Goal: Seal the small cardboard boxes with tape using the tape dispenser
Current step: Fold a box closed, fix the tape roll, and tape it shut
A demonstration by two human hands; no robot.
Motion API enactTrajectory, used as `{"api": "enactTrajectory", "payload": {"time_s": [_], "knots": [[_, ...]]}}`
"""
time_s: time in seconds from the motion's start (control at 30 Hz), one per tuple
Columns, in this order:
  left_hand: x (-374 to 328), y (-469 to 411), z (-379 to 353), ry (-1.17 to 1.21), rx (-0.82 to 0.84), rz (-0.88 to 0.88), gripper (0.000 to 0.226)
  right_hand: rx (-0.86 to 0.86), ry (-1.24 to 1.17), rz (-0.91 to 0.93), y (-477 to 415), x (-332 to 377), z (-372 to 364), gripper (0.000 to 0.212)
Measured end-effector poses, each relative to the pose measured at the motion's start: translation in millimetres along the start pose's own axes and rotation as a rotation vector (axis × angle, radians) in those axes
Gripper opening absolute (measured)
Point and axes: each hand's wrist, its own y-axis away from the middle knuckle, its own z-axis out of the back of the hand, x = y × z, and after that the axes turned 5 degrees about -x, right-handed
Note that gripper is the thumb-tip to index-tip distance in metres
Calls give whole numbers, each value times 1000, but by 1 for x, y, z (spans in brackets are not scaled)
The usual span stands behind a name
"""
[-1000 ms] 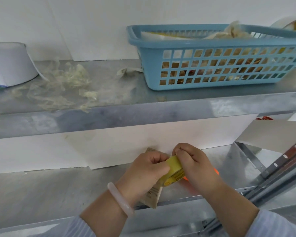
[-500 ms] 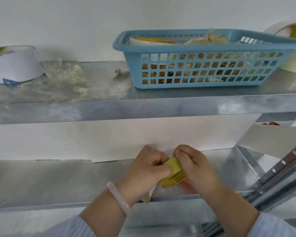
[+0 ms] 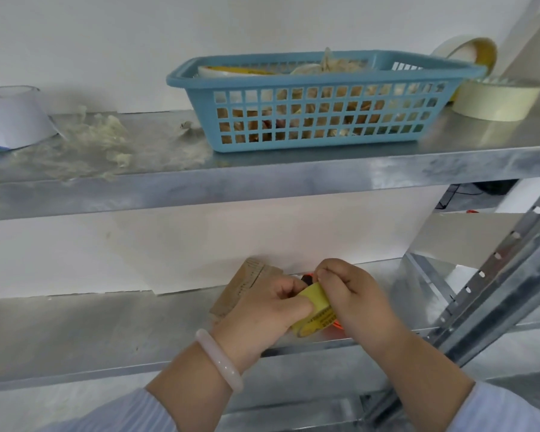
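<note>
Head view: your left hand (image 3: 262, 310) curls round the small cardboard box (image 3: 242, 286); your right hand (image 3: 353, 294) pinches the yellow tape roll (image 3: 315, 308) with curled fingers.

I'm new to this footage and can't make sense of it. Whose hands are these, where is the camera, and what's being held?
No machine here: a person wears a camera on the head, looking down at their own hands. The left hand, with a pale bracelet, grips a small cardboard box at the lower metal shelf; the right hand pinches a yellow tape roll, with something orange just showing beneath. On the upper shelf stand a blue basket, pale tape rolls and crumpled tape scraps.
</note>
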Motion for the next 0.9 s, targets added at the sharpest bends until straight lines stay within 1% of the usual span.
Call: {"api": "enactTrajectory", "payload": {"time_s": [0.2, 0.4, 0.63, 0.7, 0.77, 0.83, 0.9], "knots": [[-3, -2, -7, 55, -1, 30, 15, 7, -43, -5, 1, -2, 7, 25], [-1, -4, -11, 87, 4, 87, 19, -35, -41, 25, 2, -5, 5, 30], [6, -6, -9, 87, 25, 110, 24, -22, -26, 7, -2, -16, 3, 23], [7, -6, -7, 100, 40, 124, 22, -11, -17, 4, -3, -18, 4, 22], [6, -7, -5, 119, 50, 135, 13, 8, -7, 14, -4, -19, 4, 22], [5, -8, -4, 94, 59, 98, 7, 14, -4, 24, -6, -21, 3, 22], [5, -10, -5, 82, 46, 75, 6, 19, -7, 33, -7, -22, 1, 25]]}}
